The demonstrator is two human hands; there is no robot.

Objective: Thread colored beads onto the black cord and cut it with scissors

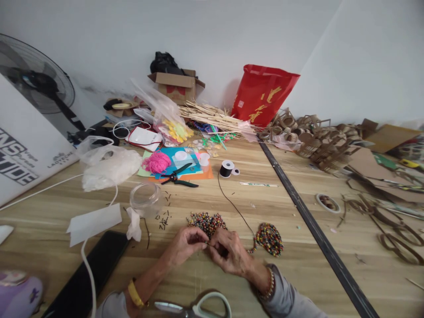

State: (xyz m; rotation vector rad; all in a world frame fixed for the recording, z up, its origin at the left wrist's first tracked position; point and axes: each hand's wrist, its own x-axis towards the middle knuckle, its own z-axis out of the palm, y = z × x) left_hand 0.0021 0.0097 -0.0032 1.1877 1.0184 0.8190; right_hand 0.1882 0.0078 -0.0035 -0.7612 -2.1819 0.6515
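Observation:
My left hand (185, 247) and my right hand (230, 254) meet at the near middle of a wooden table (291, 265), fingers pinched together on a tiny bead and the end of a black cord (232, 203). The cord runs back to a black spool (227, 168). A pile of loose multicoloured beads (206, 221) lies just beyond my fingers. A coiled strand of strung beads (269, 239) lies to the right of my right hand. White-handled scissors (195, 307) lie near my wrists.
Black pliers (177, 177) rest on coloured sheets beside pink yarn (156, 162). A clear jar (145, 199), plastic bags and a black phone (86, 278) are at left. A red bag (261, 95), bamboo sticks, a cardboard box and cardboard cut-outs (331, 141) crowd the back and right.

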